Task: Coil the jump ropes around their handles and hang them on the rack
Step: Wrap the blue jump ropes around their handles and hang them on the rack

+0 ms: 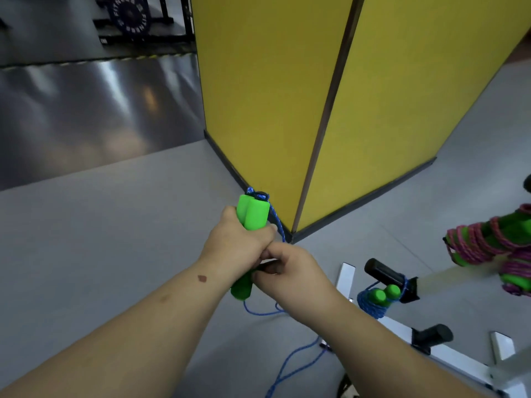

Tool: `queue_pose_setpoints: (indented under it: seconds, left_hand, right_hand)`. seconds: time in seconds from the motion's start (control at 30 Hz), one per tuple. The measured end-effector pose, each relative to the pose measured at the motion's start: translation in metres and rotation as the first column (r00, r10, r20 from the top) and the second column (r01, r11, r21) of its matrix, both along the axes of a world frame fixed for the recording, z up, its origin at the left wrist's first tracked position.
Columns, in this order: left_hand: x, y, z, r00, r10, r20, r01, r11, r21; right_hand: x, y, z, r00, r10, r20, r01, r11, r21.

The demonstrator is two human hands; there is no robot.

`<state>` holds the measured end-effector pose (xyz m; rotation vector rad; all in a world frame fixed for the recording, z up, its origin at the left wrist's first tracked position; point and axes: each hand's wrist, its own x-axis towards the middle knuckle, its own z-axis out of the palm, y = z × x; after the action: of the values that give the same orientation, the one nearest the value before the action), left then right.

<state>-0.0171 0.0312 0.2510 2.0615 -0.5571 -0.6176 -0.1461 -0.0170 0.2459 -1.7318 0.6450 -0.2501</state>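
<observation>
My left hand [240, 245] grips two green handles [253, 214] held side by side, their tops sticking up above my fist and one end [241, 288] showing below it. A blue rope [290, 360] runs from the handle tops down past my hands and trails loose toward the floor. My right hand [290, 271] is curled just below my left hand, pinching the rope against the handles. At the right, a coiled blue rope with green handles [376, 300] hangs on a black peg [383, 272] of the white rack [459, 366]. Coiled pink ropes on green handles [485, 244] hang further right.
A yellow pillar [287, 96] with a dark base stands straight ahead on the grey floor [100, 239]. A second black peg [434, 336] sticks out lower on the rack. A weight plate on a dark frame [129, 15] sits far back left.
</observation>
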Motion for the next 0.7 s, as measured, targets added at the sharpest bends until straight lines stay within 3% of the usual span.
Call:
queue_pose_setpoints:
  seconds: [0.07, 0.2, 0.3, 0.37, 0.47, 0.57, 0.7]
  left_hand:
    - [0.003, 0.006, 0.012, 0.987, -0.034, 0.154, 0.017, 0.994, 0.109]
    - [0.006, 0.015, 0.025, 0.871, -0.242, 0.427, 0.077, 0.927, 0.368]
    - [-0.001, 0.014, 0.024, 0.746, -0.384, 0.545, 0.111, 0.877, 0.467]
    - [-0.006, 0.011, 0.018, 0.695, -0.411, 0.59, 0.136, 0.881, 0.453]
    - [-0.009, 0.005, 0.009, 0.668, -0.419, 0.614, 0.182, 0.893, 0.411]
    - [-0.011, -0.001, 0.004, 0.67, -0.407, 0.621, 0.198, 0.904, 0.379]
    - [-0.011, -0.002, 0.002, 0.68, -0.402, 0.613, 0.244, 0.913, 0.328]
  right_hand:
    - [-0.003, -0.007, 0.013, 1.0, -0.004, -0.024, 0.004, 1.0, 0.011]
    - [-0.002, -0.03, 0.033, 0.949, -0.27, 0.165, 0.278, 0.96, -0.023]
    - [0.004, -0.035, 0.033, 0.977, -0.127, 0.172, 0.15, 0.981, -0.125]
    - [0.01, -0.032, 0.025, 0.994, -0.072, 0.079, 0.088, 0.971, -0.223]
    - [0.017, -0.033, 0.014, 0.986, -0.168, 0.001, 0.155, 0.908, -0.388]
    - [0.021, -0.04, 0.009, 0.968, -0.251, 0.022, 0.247, 0.924, -0.292]
    - [0.021, -0.047, 0.01, 0.963, -0.262, 0.062, 0.269, 0.919, -0.289]
